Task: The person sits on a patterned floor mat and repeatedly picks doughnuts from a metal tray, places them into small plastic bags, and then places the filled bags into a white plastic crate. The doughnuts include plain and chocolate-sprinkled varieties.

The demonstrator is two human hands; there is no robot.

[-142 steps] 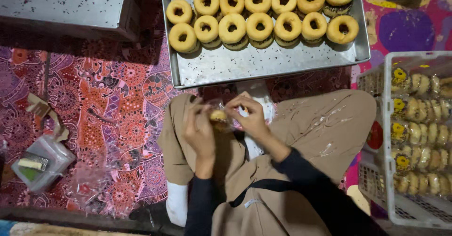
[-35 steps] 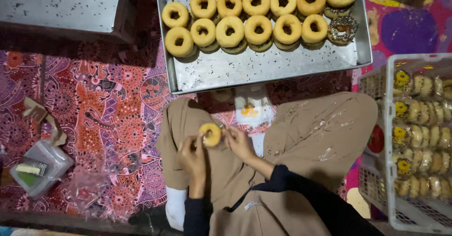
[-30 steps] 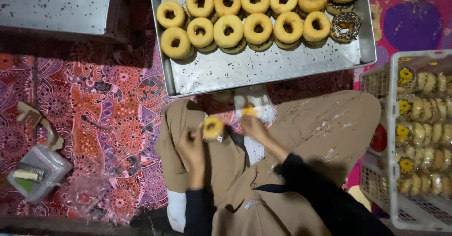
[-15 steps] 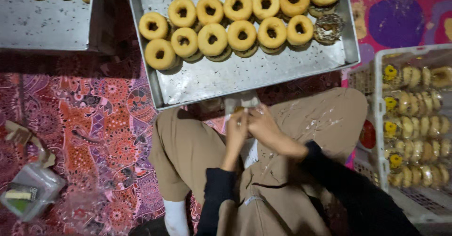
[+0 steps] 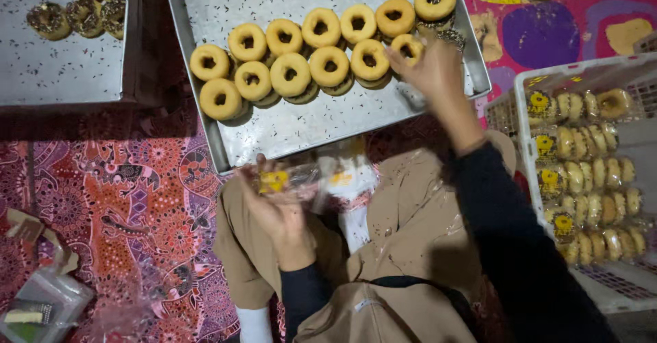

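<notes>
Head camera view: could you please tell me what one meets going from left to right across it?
Clear plastic box → patterned red cloth → left hand holding a clear bag → right hand at the doughnut tray → white crate of packed doughnuts.

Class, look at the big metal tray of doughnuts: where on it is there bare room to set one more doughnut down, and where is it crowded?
Bare metal runs along the tray's near edge, below the doughnuts, and in its far-left corner. The middle band is crowded, rings touching, with the right hand over its right end.

The floor is covered by a red patterned cloth (image 5: 116,199); a purple-and-pink mat (image 5: 561,28) is spread beyond.
</notes>
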